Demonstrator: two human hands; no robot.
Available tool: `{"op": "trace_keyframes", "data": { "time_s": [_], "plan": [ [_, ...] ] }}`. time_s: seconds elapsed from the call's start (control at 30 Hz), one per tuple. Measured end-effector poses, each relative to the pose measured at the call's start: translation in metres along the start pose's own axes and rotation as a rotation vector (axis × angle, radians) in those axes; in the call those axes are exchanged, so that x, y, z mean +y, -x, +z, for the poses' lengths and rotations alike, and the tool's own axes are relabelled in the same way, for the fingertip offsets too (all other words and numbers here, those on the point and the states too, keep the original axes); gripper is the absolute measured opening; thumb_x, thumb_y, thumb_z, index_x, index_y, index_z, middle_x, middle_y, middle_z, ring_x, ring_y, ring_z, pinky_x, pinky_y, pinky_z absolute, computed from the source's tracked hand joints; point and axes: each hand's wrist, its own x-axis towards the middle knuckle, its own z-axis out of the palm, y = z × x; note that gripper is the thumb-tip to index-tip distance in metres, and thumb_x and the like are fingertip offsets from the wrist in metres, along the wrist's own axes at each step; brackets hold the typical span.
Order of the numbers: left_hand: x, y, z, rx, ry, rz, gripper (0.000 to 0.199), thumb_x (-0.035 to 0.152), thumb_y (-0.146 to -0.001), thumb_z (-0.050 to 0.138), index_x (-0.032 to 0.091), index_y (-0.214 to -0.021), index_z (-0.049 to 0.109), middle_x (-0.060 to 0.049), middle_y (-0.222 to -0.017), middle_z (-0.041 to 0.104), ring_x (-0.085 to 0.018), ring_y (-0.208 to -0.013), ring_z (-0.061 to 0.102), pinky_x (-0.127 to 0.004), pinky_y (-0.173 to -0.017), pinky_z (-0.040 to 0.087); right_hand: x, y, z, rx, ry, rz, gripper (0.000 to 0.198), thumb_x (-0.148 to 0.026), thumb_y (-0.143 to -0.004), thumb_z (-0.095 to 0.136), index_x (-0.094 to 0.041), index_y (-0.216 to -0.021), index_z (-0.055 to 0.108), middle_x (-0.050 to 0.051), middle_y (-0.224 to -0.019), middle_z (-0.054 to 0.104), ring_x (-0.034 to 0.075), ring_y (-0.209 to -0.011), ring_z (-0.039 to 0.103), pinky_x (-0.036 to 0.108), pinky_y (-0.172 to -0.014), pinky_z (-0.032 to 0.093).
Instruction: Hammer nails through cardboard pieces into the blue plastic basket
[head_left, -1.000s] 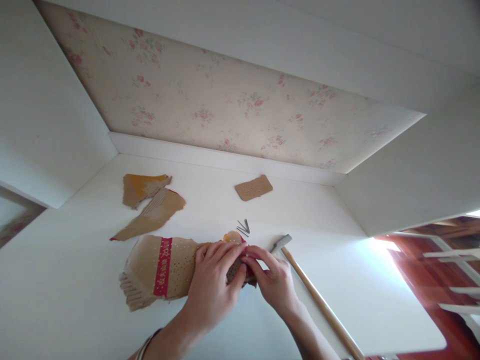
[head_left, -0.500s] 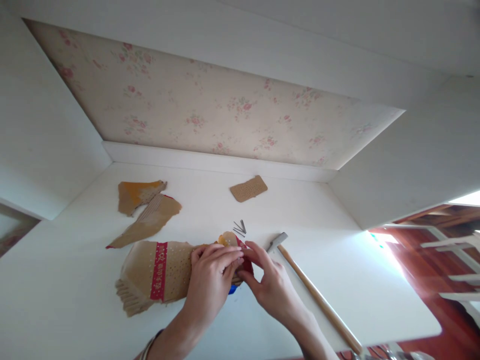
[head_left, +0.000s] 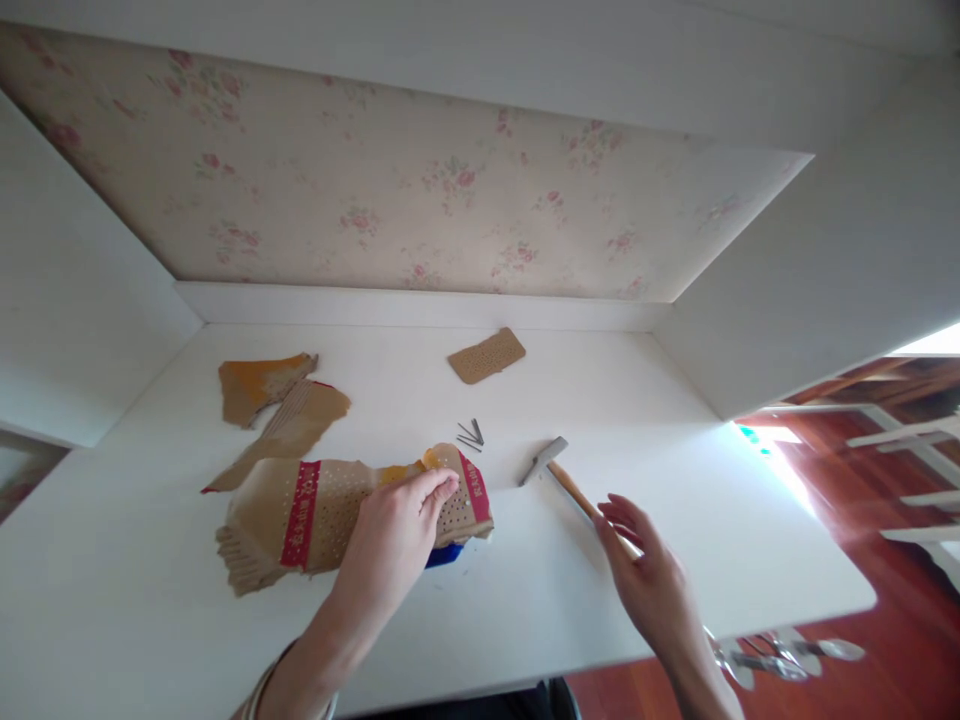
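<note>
My left hand [head_left: 401, 525] rests on a torn piece of printed cardboard [head_left: 330, 510] with red bands and rows of small holes. Its thumb and fingertips are pinched together above the cardboard's right part; whatever is between them is hidden. A blue object [head_left: 445, 556] peeks out from beneath the cardboard's near edge. To the right, my right hand [head_left: 649, 575] has its fingers curled round the wooden handle of a hammer [head_left: 574, 490]. The hammer's metal head lies on the white table. Several loose nails [head_left: 471, 435] lie just beyond the cardboard.
A small perforated cardboard piece [head_left: 487, 356] lies near the back of the white table [head_left: 525, 610]. Two torn cardboard scraps [head_left: 289, 430] lie at the back left. White panels and a floral wall [head_left: 420, 200] enclose the table. Shiny metal items [head_left: 784, 655] show past the front right edge.
My right hand has left the cardboard and moved right to the hammer's handle. My left hand stays pinched over the cardboard. The view has shifted slightly.
</note>
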Motion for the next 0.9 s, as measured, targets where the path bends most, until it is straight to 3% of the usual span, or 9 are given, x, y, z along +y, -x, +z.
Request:
{"op": "trace_keyframes", "data": {
  "time_s": [0.13, 0.27, 0.43, 0.67, 0.9],
  "plan": [
    [0.004, -0.004, -0.003, -0.058, -0.033, 0.009, 0.023, 0.034, -0.098, 0.051, 0.024, -0.101, 0.071, -0.002, -0.093, 0.078, -0.023, -0.083, 0.074, -0.031, -0.074, 0.054, 0.029, -0.007, 0.002, -0.076, 0.131, -0.011, 0.039, -0.052, -0.094, 0.045, -0.024, -0.119, 0.056, 0.009, -0.116, 0.069, 0.026, -0.100, 0.069, 0.040, -0.084, 0.056],
    [0.002, -0.007, 0.006, -0.039, 0.085, 0.068, 0.023, 0.032, -0.098, 0.050, 0.021, -0.102, 0.070, -0.001, -0.085, 0.078, -0.018, -0.076, 0.074, -0.026, -0.071, 0.054, 0.043, -0.009, 0.010, -0.105, 0.269, -0.107, 0.041, -0.047, -0.096, 0.042, -0.020, -0.123, 0.055, 0.011, -0.119, 0.066, 0.029, -0.109, 0.062, 0.045, -0.092, 0.051],
    [-0.003, -0.006, 0.018, 0.082, 0.144, 0.082, 0.024, 0.034, -0.098, 0.052, 0.020, -0.101, 0.070, 0.002, -0.068, 0.073, -0.013, -0.061, 0.069, -0.022, -0.064, 0.052, 0.046, -0.008, 0.016, -0.052, 0.364, -0.189, 0.042, -0.048, -0.095, 0.047, -0.018, -0.122, 0.056, 0.011, -0.118, 0.064, 0.030, -0.108, 0.057, 0.046, -0.095, 0.048],
    [-0.004, -0.005, 0.020, 0.119, 0.132, 0.136, 0.025, 0.034, -0.097, 0.053, 0.018, -0.100, 0.072, 0.000, -0.070, 0.074, -0.012, -0.057, 0.067, -0.020, -0.068, 0.053, 0.047, -0.009, 0.020, -0.056, 0.460, -0.215, 0.040, -0.049, -0.098, 0.043, -0.018, -0.118, 0.060, 0.010, -0.110, 0.063, 0.030, -0.097, 0.058, 0.045, -0.088, 0.050],
    [-0.006, -0.006, 0.021, 0.139, 0.119, 0.171, 0.024, 0.033, -0.097, 0.054, 0.019, -0.099, 0.073, 0.001, -0.067, 0.073, -0.012, -0.053, 0.067, -0.019, -0.063, 0.055, 0.046, -0.009, 0.020, -0.044, 0.472, -0.226, 0.039, -0.047, -0.098, 0.043, -0.018, -0.117, 0.059, 0.009, -0.110, 0.062, 0.029, -0.098, 0.058, 0.044, -0.088, 0.049]
  ]
}}
